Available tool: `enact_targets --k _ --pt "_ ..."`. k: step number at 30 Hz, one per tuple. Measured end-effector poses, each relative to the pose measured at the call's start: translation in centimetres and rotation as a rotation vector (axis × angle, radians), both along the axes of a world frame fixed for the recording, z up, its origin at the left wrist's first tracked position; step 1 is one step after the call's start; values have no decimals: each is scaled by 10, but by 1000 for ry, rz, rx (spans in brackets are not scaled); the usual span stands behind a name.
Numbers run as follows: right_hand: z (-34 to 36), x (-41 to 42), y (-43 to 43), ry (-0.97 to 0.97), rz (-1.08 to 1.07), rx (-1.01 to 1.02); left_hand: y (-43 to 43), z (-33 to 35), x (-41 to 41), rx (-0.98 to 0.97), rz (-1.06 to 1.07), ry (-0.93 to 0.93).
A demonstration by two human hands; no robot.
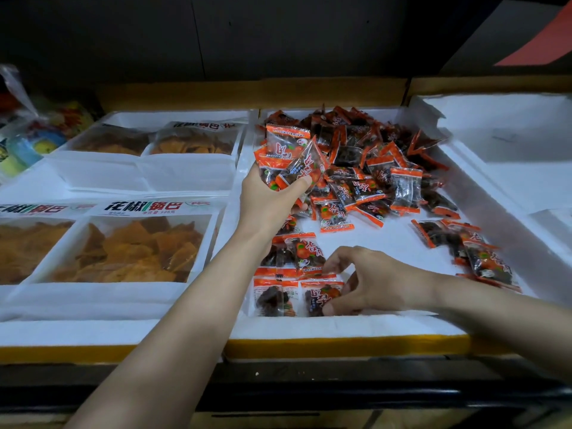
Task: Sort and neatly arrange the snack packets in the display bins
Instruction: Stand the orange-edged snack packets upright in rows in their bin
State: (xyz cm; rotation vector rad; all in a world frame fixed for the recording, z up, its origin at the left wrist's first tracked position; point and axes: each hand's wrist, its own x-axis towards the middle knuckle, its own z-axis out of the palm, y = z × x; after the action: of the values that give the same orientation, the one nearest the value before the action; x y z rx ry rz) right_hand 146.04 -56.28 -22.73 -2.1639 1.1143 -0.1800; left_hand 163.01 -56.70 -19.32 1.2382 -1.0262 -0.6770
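Row-building is under way: the left hand (272,196) grips a clutch of snack packets (288,156) at frame centre. The right hand (371,283), fingers curled, pinches one packet (320,297) into the front row of the bin (340,328) at lower centre. The next move probably calls for setting another packet squarely beside it.

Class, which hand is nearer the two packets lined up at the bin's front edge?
Right. The right hand pinches one of those front packets; the left hand is farther back, gripping a bundle of packets.

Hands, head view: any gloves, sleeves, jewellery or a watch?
Left hand and right hand are bare: no gloves, rings, watch or bracelet visible. Left forearm and right forearm are uncovered to the frame edge, no sleeves in view.
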Motion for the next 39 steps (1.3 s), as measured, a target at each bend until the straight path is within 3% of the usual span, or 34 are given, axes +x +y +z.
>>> enact_targets --k 7,13,18,23,25,27,30,33,39 --pt "5 -5 -8 9 -19 29 1 1 -1 5 -11 -12" --pt "4 20 -21 -9 -75 -168 -1 -2 -1 -11 -17 -33" --pt "-1 35 -29 148 -104 -188 -1 -2 -1 -33 -53 -11" --pt "-2 29 -27 149 -149 -169 -2 -4 -1 -15 -59 -32" --pt "2 24 -28 16 -180 -303 -2 -6 -2 9 -73 -45" --pt "14 20 -30 -291 -275 -409 -3 -8 -1 38 -101 -43" --pt "33 16 -35 -689 -355 -239 -3 -9 -1 71 -140 -60" --pt "37 13 -41 -751 -297 -98 0 -9 -3 84 -234 -104" --pt "39 -5 -60 -871 -243 172 1 -7 -3 108 -282 49"
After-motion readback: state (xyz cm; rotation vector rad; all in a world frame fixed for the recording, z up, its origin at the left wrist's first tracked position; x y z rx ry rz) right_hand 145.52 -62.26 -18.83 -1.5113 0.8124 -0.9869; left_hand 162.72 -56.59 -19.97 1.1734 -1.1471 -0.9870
